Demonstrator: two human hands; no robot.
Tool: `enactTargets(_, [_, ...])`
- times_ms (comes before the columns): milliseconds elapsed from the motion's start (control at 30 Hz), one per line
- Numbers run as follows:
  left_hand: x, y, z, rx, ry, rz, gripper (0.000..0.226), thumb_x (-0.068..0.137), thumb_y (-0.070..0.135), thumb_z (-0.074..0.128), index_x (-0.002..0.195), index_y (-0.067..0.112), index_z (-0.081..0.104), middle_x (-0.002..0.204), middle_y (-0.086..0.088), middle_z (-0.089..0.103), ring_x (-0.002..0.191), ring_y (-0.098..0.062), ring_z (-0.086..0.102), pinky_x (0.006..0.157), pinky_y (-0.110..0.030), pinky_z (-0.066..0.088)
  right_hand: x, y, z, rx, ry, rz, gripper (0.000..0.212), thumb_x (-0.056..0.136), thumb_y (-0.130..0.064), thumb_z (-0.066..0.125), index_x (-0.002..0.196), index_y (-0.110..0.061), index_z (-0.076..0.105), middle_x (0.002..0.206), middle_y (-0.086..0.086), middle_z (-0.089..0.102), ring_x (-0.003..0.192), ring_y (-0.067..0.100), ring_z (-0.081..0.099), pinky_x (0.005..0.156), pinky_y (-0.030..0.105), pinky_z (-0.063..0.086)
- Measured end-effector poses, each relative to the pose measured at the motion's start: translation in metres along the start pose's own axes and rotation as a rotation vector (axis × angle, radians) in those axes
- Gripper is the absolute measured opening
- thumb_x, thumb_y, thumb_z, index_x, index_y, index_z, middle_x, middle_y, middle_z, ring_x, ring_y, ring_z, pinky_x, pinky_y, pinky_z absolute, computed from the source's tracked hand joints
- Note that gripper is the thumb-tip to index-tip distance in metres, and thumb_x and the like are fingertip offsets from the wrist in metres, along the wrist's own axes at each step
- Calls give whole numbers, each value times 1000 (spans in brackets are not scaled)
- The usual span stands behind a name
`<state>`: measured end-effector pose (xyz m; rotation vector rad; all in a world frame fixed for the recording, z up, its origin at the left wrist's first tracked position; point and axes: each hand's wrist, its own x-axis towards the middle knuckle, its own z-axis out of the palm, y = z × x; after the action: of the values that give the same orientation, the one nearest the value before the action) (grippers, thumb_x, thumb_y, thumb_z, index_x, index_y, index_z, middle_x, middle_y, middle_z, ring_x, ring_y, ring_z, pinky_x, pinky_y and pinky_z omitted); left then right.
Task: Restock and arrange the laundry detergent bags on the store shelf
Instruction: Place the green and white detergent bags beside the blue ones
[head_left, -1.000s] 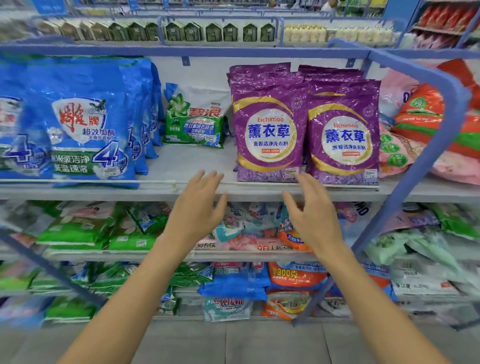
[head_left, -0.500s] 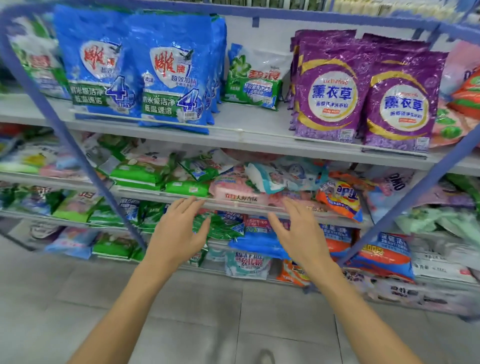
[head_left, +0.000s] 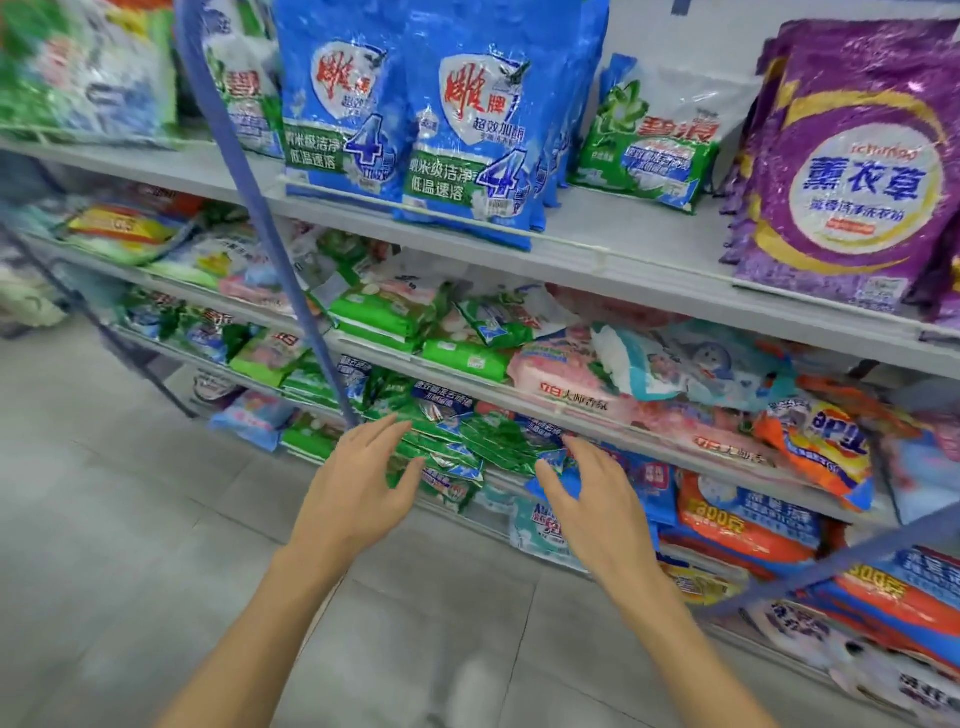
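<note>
Left hand (head_left: 358, 488), right hand (head_left: 592, 501) lower now, grips released, near green bags (head_left: 467, 441) in shelving (head_left: 623, 234)

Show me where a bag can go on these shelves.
Bare upper shelf in front of the green-and-white bag, between the blue bags and the purple bags. Lower shelves are crowded: green bags heap ahead of the left hand and right hand, pink bags beside them.

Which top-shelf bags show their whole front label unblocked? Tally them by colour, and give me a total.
Blue bags: 2
Green-and-white bag: 1
Purple bag: 1
Total: 4
</note>
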<state>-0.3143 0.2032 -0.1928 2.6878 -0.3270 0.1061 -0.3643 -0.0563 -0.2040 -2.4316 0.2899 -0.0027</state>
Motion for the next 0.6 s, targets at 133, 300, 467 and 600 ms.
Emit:
enactTargets(133, [21, -28, 2, -17, -9, -35, 53, 96, 43, 62, 142, 16, 57, 146, -2, 57, 138, -22, 48, 114, -41, 41, 21, -19, 20, 24, -47, 36, 64, 103, -53, 47, 157, -20, 36, 161, -2, 39, 149, 16, 32, 119, 35, 28])
enactTargets(300, [68, -69, 7, -69, -42, -37, 53, 97, 41, 62, 144, 17, 56, 148, -2, 55, 139, -21, 47, 114, -40, 40, 67, -46, 51, 5, -68, 90, 62, 103, -55, 47, 154, -20, 39, 156, 1, 46, 143, 21, 40, 112, 39, 36])
enactTargets(467, [134, -102, 18, -99, -118, 38, 53, 98, 40, 60, 144, 15, 55, 148, -3, 56, 139, -21, 47, 112, -40, 41, 123, -65, 81, 144, 8, 233, 66, 102, -55, 51, 155, -19, 38, 159, -1, 43, 140, 20, 46, 113, 38, 37])
enactTargets(600, [204, -100, 40, -152, -186, 102, 56, 100, 43, 55, 146, 12, 50, 147, -7, 56, 135, -24, 51, 110, -37, 43, 175, -66, 98, 405, 150, 376, 57, 100, -54, 55, 147, -24, 45, 146, -2, 55, 124, 19, 56, 104, 39, 44])
